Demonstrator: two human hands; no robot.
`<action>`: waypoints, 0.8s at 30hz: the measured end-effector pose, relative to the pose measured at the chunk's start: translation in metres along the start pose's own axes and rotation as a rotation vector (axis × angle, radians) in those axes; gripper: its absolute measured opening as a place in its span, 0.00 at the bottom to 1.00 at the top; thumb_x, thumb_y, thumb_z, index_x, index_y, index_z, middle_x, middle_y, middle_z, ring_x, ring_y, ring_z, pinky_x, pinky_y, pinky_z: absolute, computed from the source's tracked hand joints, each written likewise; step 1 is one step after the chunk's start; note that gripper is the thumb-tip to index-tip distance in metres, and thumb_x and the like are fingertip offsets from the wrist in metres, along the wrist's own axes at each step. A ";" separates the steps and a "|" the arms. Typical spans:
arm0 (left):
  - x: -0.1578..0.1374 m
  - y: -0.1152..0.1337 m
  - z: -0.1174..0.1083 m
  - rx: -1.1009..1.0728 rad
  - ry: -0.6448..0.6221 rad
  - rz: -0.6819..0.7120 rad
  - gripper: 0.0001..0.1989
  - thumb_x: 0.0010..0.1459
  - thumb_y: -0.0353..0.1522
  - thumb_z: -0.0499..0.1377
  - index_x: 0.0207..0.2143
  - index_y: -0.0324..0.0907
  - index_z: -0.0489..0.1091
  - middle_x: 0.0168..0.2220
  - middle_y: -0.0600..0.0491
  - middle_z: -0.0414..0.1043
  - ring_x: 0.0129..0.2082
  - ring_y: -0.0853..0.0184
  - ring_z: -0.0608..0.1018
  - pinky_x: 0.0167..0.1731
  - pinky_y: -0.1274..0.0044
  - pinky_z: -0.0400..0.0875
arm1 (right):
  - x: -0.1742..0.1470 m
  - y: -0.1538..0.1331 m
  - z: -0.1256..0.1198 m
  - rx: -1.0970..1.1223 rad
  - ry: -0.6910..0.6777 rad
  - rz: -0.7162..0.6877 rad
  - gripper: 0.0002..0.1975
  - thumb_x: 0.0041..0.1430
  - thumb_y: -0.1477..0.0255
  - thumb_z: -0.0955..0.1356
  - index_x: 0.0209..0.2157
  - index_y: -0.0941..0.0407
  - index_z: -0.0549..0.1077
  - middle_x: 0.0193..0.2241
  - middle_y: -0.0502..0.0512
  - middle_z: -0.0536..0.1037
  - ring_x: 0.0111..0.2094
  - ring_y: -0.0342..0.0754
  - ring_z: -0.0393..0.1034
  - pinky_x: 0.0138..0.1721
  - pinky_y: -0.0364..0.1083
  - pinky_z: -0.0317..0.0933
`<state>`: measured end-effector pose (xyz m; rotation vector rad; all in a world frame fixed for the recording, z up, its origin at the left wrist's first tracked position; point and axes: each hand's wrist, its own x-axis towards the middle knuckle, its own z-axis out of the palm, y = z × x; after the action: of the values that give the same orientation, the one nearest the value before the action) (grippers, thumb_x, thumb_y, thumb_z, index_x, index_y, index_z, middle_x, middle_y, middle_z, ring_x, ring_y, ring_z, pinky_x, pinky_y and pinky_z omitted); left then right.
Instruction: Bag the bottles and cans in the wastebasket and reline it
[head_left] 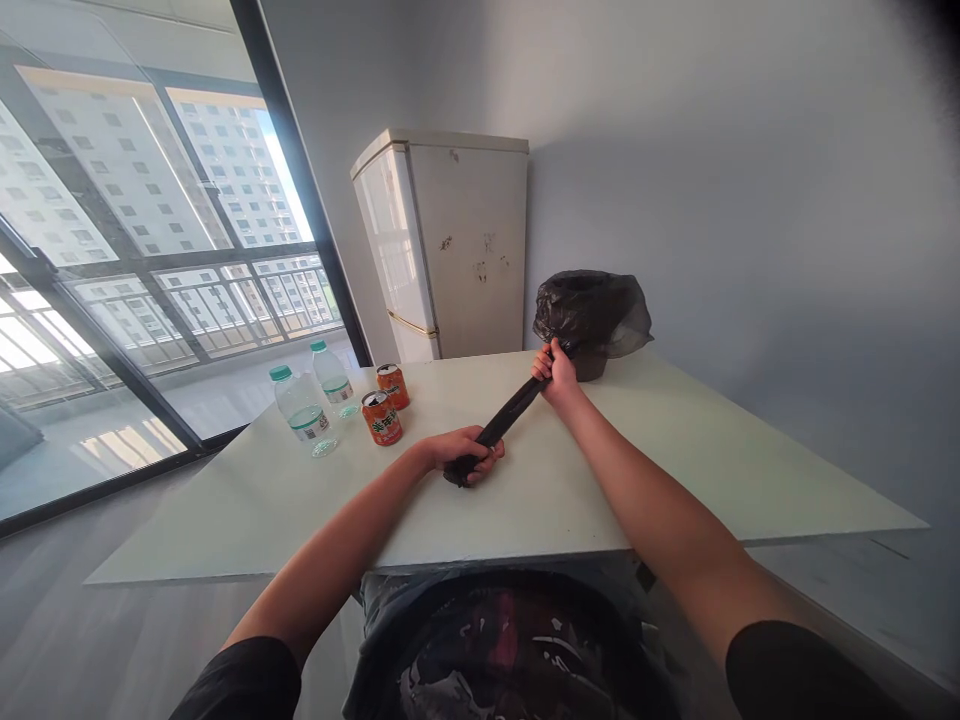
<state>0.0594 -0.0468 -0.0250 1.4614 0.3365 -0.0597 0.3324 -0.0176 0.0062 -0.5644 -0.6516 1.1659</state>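
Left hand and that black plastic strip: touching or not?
Touching. The head view shows the left hand curled around the near end of the black plastic strip.

On my remote feed, a smooth grey wall (pixel 712 180) rises behind a tall, off-white, two-door refrigerator (pixel 472 220) with dark scuffs on its side. Before it extends a broad, pale-green flat tabletop (pixel 675 460). At left, large dark-framed glass panels (pixel 112 352) admit daylight; beyond, I see a metal balcony railing (pixel 217 300) and pale high-rise façades (pixel 247 190). The grey floor (pixel 60 630) appears wood-grained, though blur limits my certainty.
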 end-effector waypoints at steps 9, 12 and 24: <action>-0.015 0.011 -0.017 -0.042 0.023 -0.074 0.12 0.50 0.27 0.61 0.36 0.42 0.62 0.24 0.60 0.57 0.17 0.77 0.55 0.13 0.86 0.48 | 0.006 -0.011 -0.019 0.126 0.225 -0.114 0.28 0.71 0.51 0.67 0.26 0.53 0.53 0.14 0.38 0.47 0.13 0.37 0.40 0.13 0.38 0.44; -0.018 0.016 -0.018 -0.065 0.040 -0.105 0.12 0.48 0.26 0.59 0.35 0.42 0.61 0.22 0.62 0.53 0.17 0.76 0.53 0.14 0.86 0.49 | 0.006 -0.016 -0.023 0.156 0.242 -0.123 0.28 0.74 0.53 0.65 0.25 0.53 0.49 0.14 0.38 0.45 0.13 0.37 0.39 0.13 0.39 0.43; -0.036 0.008 -0.045 -0.048 0.064 -0.169 0.10 0.46 0.26 0.60 0.30 0.42 0.61 0.21 0.60 0.51 0.17 0.76 0.52 0.14 0.84 0.46 | 0.005 -0.035 -0.037 0.222 0.246 -0.190 0.30 0.74 0.57 0.65 0.25 0.53 0.43 0.15 0.38 0.42 0.13 0.38 0.36 0.13 0.39 0.43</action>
<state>0.0183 -0.0073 -0.0113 1.3871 0.5105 -0.1404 0.3829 -0.0256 0.0063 -0.4380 -0.3516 0.9568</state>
